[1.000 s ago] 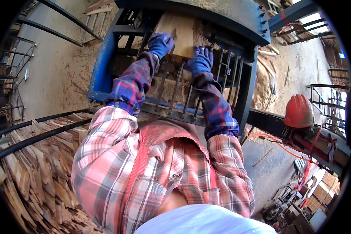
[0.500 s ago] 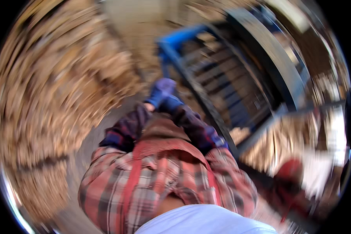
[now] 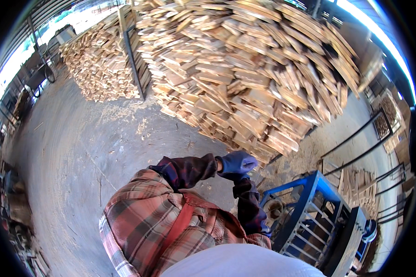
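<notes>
So the big stack of rough boards (image 3: 245,87) is straight ahead now, its low near edge just beyond the gloves. The left hand (image 3: 238,162) is in front of it, overlapping the right hand (image 3: 235,176), which is mostly hidden underneath. Fingers look kinda bunched, but I can't tell if either one's gripping anything or touching the wood. A second ago both gloves were on a board at the blue machine (image 3: 312,187); now that's off to the right and no board shows in the hands. My read: that board's been let go and the work has swung over to the stack. Smaller pile (image 3: 101,64) further back left, grey floor (image 3: 125,143) between.
</notes>
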Demonstrator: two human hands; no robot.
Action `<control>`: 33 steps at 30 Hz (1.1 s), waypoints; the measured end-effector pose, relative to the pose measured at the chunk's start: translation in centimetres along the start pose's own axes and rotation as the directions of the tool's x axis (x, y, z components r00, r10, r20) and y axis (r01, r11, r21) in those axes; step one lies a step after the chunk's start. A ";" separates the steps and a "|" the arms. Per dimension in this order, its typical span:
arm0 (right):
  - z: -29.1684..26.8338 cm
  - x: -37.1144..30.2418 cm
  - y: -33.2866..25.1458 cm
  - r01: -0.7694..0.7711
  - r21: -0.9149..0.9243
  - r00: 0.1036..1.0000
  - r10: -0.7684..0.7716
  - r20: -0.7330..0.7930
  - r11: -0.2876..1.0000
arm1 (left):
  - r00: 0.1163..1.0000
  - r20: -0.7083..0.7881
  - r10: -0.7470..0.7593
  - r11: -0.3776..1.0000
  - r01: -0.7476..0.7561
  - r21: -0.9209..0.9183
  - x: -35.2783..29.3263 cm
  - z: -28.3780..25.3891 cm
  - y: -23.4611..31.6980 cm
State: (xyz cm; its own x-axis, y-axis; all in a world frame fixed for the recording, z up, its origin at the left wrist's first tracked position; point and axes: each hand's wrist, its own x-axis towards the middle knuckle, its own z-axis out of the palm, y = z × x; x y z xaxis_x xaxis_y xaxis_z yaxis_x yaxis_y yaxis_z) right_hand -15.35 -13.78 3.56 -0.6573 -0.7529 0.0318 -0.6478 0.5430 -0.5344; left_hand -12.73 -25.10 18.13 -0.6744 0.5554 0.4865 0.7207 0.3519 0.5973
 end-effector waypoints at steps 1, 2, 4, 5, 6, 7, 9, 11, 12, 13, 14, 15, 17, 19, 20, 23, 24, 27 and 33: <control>0.5 2.0 -1.1 0.058 -0.008 0.998 -0.058 0.010 0.998 | 1.000 -0.022 -0.017 1.000 0.017 0.023 -0.5 -2.2 -1.1; -0.6 4.9 -1.2 0.131 -0.028 0.991 -0.131 -0.005 0.991 | 0.999 -0.044 -0.033 0.998 0.035 0.045 -1.0 -4.5 -2.3; -1.7 10.2 -1.9 0.284 -0.072 0.956 -0.288 -0.056 0.956 | 0.996 -0.040 -0.082 0.994 0.085 0.076 -3.1 -9.3 -4.7; -2.2 13.2 -2.7 0.334 -0.092 0.939 -0.340 -0.060 0.938 | 0.992 -0.069 -0.101 0.989 0.108 0.097 -4.7 -12.0 -6.0; -2.7 16.6 -3.4 0.369 -0.102 0.925 -0.376 -0.053 0.924 | 0.988 -0.098 -0.119 0.985 0.130 0.116 -6.3 -14.8 -7.5; -4.5 19.1 -2.9 0.289 -0.112 0.956 -0.292 -0.012 0.951 | 0.989 -0.131 -0.070 0.986 0.089 0.141 -7.5 -17.5 -8.8; -6.9 24.3 -3.0 0.136 -0.128 0.989 -0.127 0.075 0.982 | 0.977 -0.187 -0.104 0.977 0.136 0.165 -8.9 -23.1 -12.3; -7.9 28.8 -4.5 0.163 -0.248 0.986 -0.167 0.005 0.955 | 0.962 -0.253 -0.103 0.969 0.155 0.195 -12.2 -28.2 -14.7; -9.6 31.8 -9.7 0.062 -0.103 0.998 -0.061 0.012 0.993 | 0.946 -0.311 -0.088 0.955 0.168 0.244 -14.9 -32.0 -15.7; -11.3 34.3 -12.0 0.086 -0.009 0.996 -0.086 -0.013 0.996 | 0.928 -0.342 -0.149 0.944 0.236 0.230 -16.7 -35.2 -17.8; -13.0 35.9 -12.3 0.071 0.078 0.997 -0.068 -0.039 0.994 | 0.920 -0.326 -0.215 0.945 0.281 0.168 -16.4 -38.2 -18.0; -15.3 38.3 -12.9 0.187 -0.040 0.972 -0.191 -0.138 0.982 | 0.919 -0.377 -0.112 0.943 0.218 0.252 -15.6 -41.9 -18.5; -19.0 41.7 -17.8 0.362 -0.197 0.884 -0.402 -0.240 0.911 | 0.821 -0.416 -0.392 0.901 0.434 0.008 -17.0 -47.6 -19.7; -23.0 45.7 -20.5 0.442 -0.073 0.832 -0.439 -0.339 0.894 | 0.790 -0.480 -0.381 0.908 0.418 -0.033 -16.9 -52.0 -21.1; -25.8 46.9 -24.2 0.420 -0.004 0.856 -0.397 -0.332 0.908 | 0.775 -0.526 -0.351 0.908 0.418 0.009 -17.4 -54.1 -22.1; -30.4 52.5 -27.9 0.556 -0.290 0.626 -0.622 -0.469 0.779 | 0.761 -0.612 -0.214 0.955 0.295 0.033 -17.3 -62.8 -27.0; -31.5 53.4 -29.3 0.504 -0.283 0.677 -0.577 -0.457 0.816 | 0.762 -0.614 -0.205 0.950 0.305 0.061 -15.7 -65.5 -27.3; -34.1 55.6 -31.7 0.459 -0.264 0.721 -0.530 -0.447 0.848 | 0.722 -0.691 -0.045 0.948 0.249 0.199 -6.9 -76.6 -23.8; -33.8 59.2 -32.6 0.641 -0.198 0.571 -0.633 -0.522 0.741 | 0.450 -0.766 0.459 0.713 0.328 0.619 8.2 -101.5 -17.5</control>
State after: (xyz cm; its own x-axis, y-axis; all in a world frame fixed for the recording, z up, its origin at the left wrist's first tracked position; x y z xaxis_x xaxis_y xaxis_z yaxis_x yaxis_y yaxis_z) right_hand -46.17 -63.50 51.41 -0.1662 -0.5802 0.7974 -0.9780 -0.0067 -0.2087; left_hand -47.16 -103.14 76.36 -0.0960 -0.1662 0.9814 0.3919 0.9000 0.1907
